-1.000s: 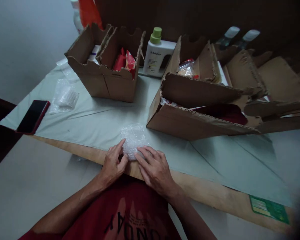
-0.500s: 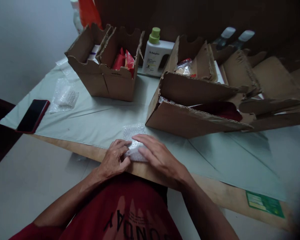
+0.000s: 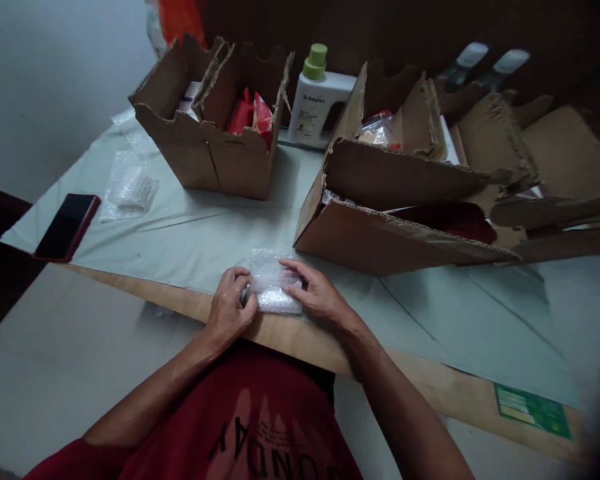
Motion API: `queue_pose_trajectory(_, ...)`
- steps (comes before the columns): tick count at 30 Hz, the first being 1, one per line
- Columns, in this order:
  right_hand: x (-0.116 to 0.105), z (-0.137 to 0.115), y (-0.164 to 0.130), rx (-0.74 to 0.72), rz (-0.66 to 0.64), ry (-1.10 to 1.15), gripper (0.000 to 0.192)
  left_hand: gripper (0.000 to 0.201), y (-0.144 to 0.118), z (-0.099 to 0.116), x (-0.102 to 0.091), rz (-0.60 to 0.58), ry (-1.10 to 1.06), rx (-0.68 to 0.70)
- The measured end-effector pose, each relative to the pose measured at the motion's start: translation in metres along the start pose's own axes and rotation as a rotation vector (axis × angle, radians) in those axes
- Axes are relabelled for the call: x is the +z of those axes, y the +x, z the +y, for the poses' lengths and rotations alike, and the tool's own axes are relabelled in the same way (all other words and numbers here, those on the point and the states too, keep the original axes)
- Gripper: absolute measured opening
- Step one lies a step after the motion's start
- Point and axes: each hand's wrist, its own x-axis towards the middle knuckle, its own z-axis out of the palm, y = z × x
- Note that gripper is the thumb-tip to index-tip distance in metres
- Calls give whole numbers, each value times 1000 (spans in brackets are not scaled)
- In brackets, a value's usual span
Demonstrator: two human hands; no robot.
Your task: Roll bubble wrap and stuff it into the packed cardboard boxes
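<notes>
Both of my hands work a small bubble-wrap bundle (image 3: 275, 288) that lies on the pale green sheet (image 3: 190, 240) at the table's near edge, just in front of the large torn carton (image 3: 395, 220), which I take as landmark. My left hand (image 3: 230, 308) is curled at the bundle's left end, fingers bent in and pinching the wrap there; my right hand (image 3: 315, 293) lies flat over the right end, fingers pressed down on top. What is inside the wrap I cannot tell. I judge the step in hand to be folding and closing the wrap around its content; the next move would call for holding the fold down with one hand while the other tucks the loose end. Left of the carton stands a pair of smaller open boxes (image 3: 215, 127) with red packets; behind it, a white bottle with green cap (image 3: 316, 100). Far left of the carton lie a spare bubble-wrap piece (image 3: 130, 190) and a phone (image 3: 66, 227).
</notes>
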Motion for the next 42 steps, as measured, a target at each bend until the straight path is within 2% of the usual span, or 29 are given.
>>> queue_pose_trajectory(3,9,3,10,-9,76,-115,47,48,-9,4,-6,66,109,127)
queue_pose_trajectory(5,12,2,13,-20,78,-153,48,54,-13,6,-12,12,166,264)
queue_pose_trajectory(7,11,-2,10,-40,84,-196,48,51,-14,5,-17,-115,211,362)
queue_pose_trajectory(9,11,-10,0,-94,153,-312,45,46,-10,2,-19,-211,248,382)
queue_pose_trajectory(12,14,-24,-24,-235,244,-609,43,42,-2,-3,-19,-273,253,374)
queue_pose_trajectory(14,18,-31,-38,-297,165,-767,46,39,4,-4,-21,-287,224,384)
queue_pose_trajectory(16,23,-33,-45,-292,67,-822,41,34,7,-2,-25,-275,171,375)
queue_pose_trajectory(22,24,-31,-43,-108,48,-650,34,24,17,3,-30,-292,32,165)
queue_pose_trajectory(26,17,-32,-30,-8,169,-813,40,24,30,-3,-14,-215,176,136)
queue_pose_trajectory(28,14,-29,-20,37,170,-861,45,25,35,-6,-6,-196,237,111)
queue_pose_trajectory(32,15,-24,-13,20,93,-747,25,29,36,-12,-4,-186,188,94)
queue_pose_trajectory(35,18,-26,-23,-59,107,-591,13,48,34,-14,-14,-256,-1,99)
queue_pose_trajectory(37,20,-31,-35,-118,143,-501,10,62,35,-9,-24,-349,-149,53)
queue_pose_trajectory(38,19,-33,-41,-143,167,-459,9,60,36,-5,-28,-415,-212,22)
queue_pose_trajectory(40,15,-37,-56,-156,249,-362,11,41,37,8,-35,-538,-302,-32)
queue_pose_trajectory(42,6,-41,-70,-98,340,-247,24,20,36,24,-38,-575,-346,-36)
